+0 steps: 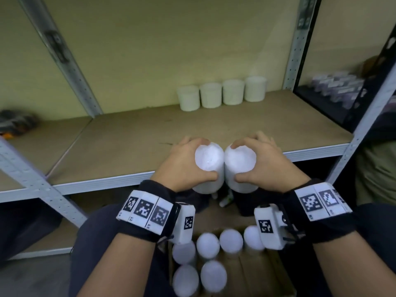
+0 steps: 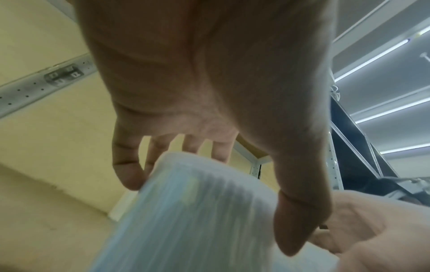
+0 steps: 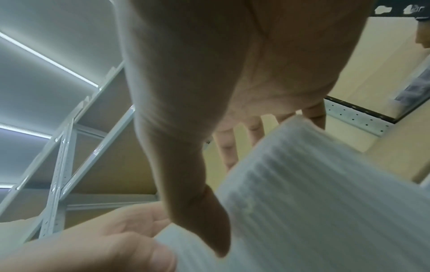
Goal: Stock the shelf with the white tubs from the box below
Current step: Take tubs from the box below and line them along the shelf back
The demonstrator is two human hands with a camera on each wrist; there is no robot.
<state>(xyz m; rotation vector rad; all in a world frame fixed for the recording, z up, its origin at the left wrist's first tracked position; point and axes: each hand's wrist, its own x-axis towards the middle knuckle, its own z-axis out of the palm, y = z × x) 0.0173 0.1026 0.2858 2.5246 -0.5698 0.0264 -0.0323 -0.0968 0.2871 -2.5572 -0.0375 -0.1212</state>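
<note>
My left hand (image 1: pixel 188 162) grips a white ribbed tub (image 1: pixel 209 166) from the side, thumb toward me and fingers on the far side. My right hand (image 1: pixel 260 162) grips a second white tub (image 1: pixel 240 166) the same way. The two tubs touch side by side in the air at the shelf's front edge (image 1: pixel 107 182). In the left wrist view the left tub (image 2: pixel 197 217) lies between fingers and thumb; in the right wrist view the right tub (image 3: pixel 325 202) does too. Several white tubs (image 1: pixel 221 93) stand in a row at the back of the shelf. Several more tubs (image 1: pixel 207 245) sit in the cardboard box (image 1: pixel 252 273) below.
The brown shelf board (image 1: pixel 128 142) lies bare between the back row and the front edge. Grey metal uprights (image 1: pixel 64 58) frame it left and right. A dark bundle (image 1: pixel 17 123) lies at far left. Purple-white packs (image 1: pixel 336 86) fill the neighbouring shelf on the right.
</note>
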